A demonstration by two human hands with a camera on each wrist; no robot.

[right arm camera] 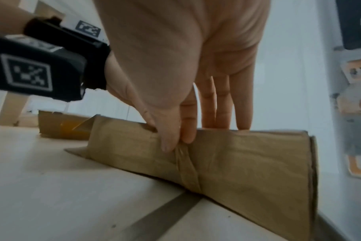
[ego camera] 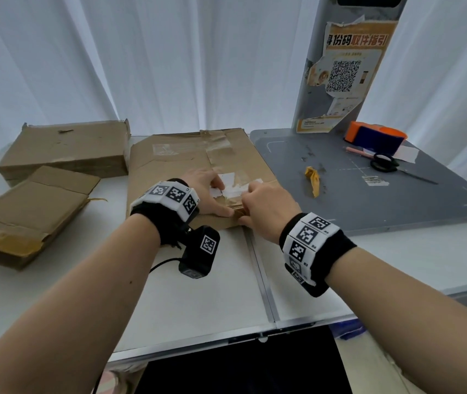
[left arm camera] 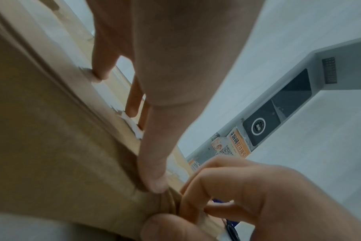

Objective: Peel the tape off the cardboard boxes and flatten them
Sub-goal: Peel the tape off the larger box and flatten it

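White matte table (ego camera: 186,294) w/ a metal seam strip down the middle; on its right side a dark grey scuffed mat (ego camera: 369,200) w/ faint white corner marks. Behind, pleated white curtains (ego camera: 169,66).

Flat brown corrugated cardboard box (ego camera: 169,163) lies centre of the table, just left of the mat, top face patchy w/ clear glossy tape and torn white label scraps (ego camera: 233,189). Two more brown cardboard boxes sit well left: a thick one at the back (ego camera: 64,149), a flatter one in front (ego camera: 24,217) w/ yellowish tape on its near end.

Left hand (ego camera: 206,194) rests on the centre box's top; fingers spread, tips pressing the cardboard, thumb at the near edge beside the tape. Right hand (ego camera: 269,209) is at the same near edge: thumb and index pinch a wrinkled brown tape strip (right arm camera: 186,164) that runs down the box's front face; the other three fingers are straight, close together, tips on the top edge.

On the mat: orange-and-navy tape dispenser (ego camera: 376,136), black-handled scissors (ego camera: 388,164), pink pen (ego camera: 360,151), crumpled yellow tape wad (ego camera: 313,180). Grey post (ego camera: 349,64) at the back carries a peeling orange-white QR poster.
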